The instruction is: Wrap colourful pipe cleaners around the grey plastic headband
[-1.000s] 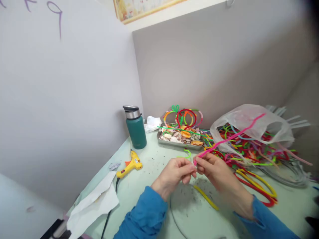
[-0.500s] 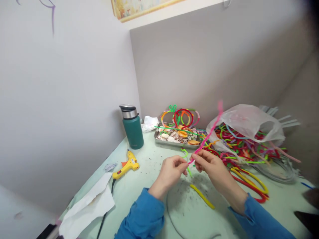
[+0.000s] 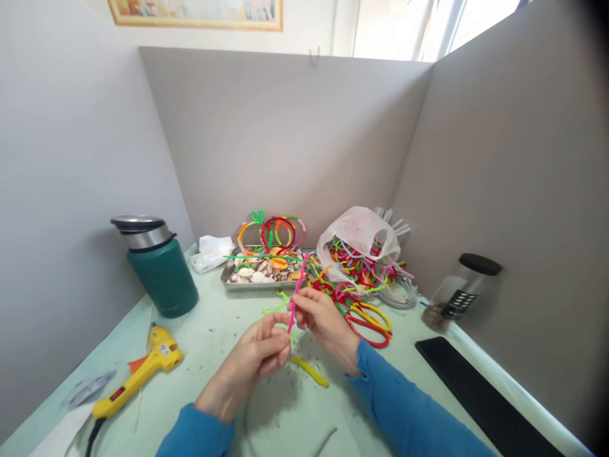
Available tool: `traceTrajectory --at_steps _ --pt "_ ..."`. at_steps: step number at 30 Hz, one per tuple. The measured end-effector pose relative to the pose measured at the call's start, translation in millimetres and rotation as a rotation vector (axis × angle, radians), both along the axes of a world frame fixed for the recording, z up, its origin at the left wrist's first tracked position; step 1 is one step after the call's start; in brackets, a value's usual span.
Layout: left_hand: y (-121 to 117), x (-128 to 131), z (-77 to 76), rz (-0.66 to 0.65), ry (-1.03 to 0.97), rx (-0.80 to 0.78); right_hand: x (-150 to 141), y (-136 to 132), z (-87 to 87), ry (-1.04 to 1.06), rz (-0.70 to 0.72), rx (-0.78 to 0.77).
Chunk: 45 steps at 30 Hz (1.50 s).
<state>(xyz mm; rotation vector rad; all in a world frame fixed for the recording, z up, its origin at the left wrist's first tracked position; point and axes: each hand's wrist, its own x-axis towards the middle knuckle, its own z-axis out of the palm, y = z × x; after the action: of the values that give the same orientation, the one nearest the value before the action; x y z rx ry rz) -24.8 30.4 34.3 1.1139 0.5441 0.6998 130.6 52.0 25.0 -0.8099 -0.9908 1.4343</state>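
Between my two hands is a pink pipe cleaner [image 3: 300, 279], its free end pointing up and away from me. My left hand [image 3: 267, 344] pinches its lower end between thumb and fingers. A little higher along it, my right hand [image 3: 320, 315] grips it the same way. Beneath them on the table lie a short yellow pipe cleaner [image 3: 310, 372] and a grey wire [image 3: 326, 441]. A bent light-green pipe cleaner [image 3: 281, 301] sits just beyond my hands.
Behind stands a metal tray [image 3: 228, 284] of shells with pipe-cleaner rings above it. A plastic bag [image 3: 354, 228] spills pipe cleaners. To the left are a green bottle [image 3: 164, 276] and a yellow glue gun [image 3: 143, 374]; to the right, a jar [image 3: 459, 295] and a black strip [image 3: 476, 393].
The view has swung right, bringing the jar and black strip in. The pink pipe cleaner has turned from slanting right to nearly upright. Both hands still grip it.
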Motion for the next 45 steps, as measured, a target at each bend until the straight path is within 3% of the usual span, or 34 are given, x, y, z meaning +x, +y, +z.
traceTrajectory --at_steps 4,9,13,15,17,19,21,25,30,32,36,41,45 --pt "1.1 -1.5 -1.7 -0.064 0.094 0.021 10.3 3.1 4.9 0.058 -0.022 0.014" --pt "-9.6 -6.1 -0.1 -0.247 0.175 0.043 23.2 11.8 6.5 0.250 -0.035 -0.036" --pt "-19.3 -8.3 6.2 -0.368 0.281 0.024 30.5 15.8 7.5 0.268 -0.059 -0.068" --pt "-16.9 -7.8 6.9 -0.404 0.375 0.059 29.4 11.9 10.2 0.214 0.013 -0.083" --pt "-9.1 -6.7 5.1 -0.266 0.424 0.106 23.9 4.0 13.4 0.125 0.162 -0.115" --pt "1.5 -6.3 1.9 0.094 0.341 0.162 14.7 -6.1 15.4 0.028 0.321 -0.145" --pt "11.2 -7.8 -1.1 0.306 0.201 0.132 3.1 -16.0 14.0 -0.062 0.422 -0.164" --pt "21.1 -14.0 -3.9 0.400 0.044 0.019 -20.0 -28.9 1.8 -0.179 0.491 -0.252" --pt "20.0 -17.2 -3.6 0.396 0.067 -0.021 -31.0 -31.1 -8.3 -0.245 0.560 -0.282" --pt "18.7 -16.4 -3.1 0.383 0.114 -0.012 -27.3 -27.7 -5.5 -0.368 0.477 -0.200" --pt "16.6 -12.7 -2.0 0.337 0.183 0.006 -13.9 -17.7 5.5 -0.538 0.025 0.070" --pt "13.0 -6.9 -1.8 0.254 0.257 0.047 -5.3 -13.6 12.1 -0.456 0.065 0.212" --pt "8.9 -2.6 -2.4 0.246 0.288 0.071 -7.6 -16.3 10.8 -0.476 0.000 0.278"
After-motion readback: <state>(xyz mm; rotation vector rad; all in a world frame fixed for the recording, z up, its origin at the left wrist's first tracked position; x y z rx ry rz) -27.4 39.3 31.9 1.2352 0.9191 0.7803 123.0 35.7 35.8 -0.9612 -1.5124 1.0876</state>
